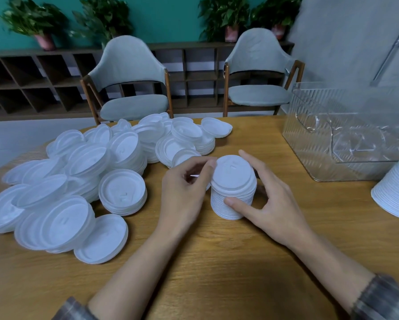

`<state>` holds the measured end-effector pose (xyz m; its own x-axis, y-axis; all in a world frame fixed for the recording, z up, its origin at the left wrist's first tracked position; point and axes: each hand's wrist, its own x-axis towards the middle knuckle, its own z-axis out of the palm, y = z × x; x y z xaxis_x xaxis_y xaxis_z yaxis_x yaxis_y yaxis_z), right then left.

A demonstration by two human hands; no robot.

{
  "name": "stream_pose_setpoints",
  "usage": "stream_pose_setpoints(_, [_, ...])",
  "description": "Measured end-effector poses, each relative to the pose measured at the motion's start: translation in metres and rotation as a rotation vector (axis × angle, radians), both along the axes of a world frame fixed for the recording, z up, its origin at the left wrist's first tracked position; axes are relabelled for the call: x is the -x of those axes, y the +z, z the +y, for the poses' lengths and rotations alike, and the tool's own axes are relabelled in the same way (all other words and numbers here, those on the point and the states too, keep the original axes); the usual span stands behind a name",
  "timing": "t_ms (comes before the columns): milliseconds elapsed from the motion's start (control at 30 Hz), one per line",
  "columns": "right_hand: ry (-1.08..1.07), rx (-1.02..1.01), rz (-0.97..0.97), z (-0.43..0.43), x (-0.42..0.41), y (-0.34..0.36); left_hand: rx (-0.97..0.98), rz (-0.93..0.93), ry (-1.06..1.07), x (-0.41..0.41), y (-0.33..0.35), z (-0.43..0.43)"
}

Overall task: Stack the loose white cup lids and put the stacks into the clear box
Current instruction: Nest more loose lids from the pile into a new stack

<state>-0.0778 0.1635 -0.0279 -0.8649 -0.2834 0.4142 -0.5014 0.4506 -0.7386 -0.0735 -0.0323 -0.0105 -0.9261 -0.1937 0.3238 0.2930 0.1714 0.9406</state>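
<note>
Standing upright near the middle of the light wooden table (217, 269), the tall stack of round white plastic cup lids (234, 204) shows fine ribbing down its side where the rims nest. Its top lid (232, 174) lies a little askew, overhanging to the left, with a small raised sip mark on its face. The right hand (272, 202) grips the stack, thumb pressed on the near side and fingers curled round the far side. The left hand (184, 190) pinches the top lid's left rim, thumb tip on the edge and fingers curled beneath.

Bare wood lies open between the stack and the near edge, and a clear strip runs from the stack toward the right. At the far right corner sits the clear ribbed plastic box (346, 139), well apart from the stack, its top open. Another ribbed white stack of lids (394, 192) lies tilted at the right side of the table, near the box. The heap of loose white lids (78, 181) covers the table's left half, reaching the far and left edges, its nearest lids just beside the left hand.
</note>
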Motion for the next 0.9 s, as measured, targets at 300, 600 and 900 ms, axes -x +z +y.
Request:
stream_pose_setpoints(300, [-0.028,0.017,0.016,-0.0008,0.0003,-0.0011,0.246,0.004,-0.05,-0.0094,0.0029,0.0067])
stream_pose_setpoints(600, [-0.015,0.09,0.008,0.0002,0.0002,-0.0028,0.285,0.024,-0.037,-0.0086,0.0006,0.0062])
stream_pose_setpoints(900, [-0.007,0.138,-0.002,0.0,0.0009,-0.0051,0.354,0.104,0.019,-0.0078,-0.0007,0.0097])
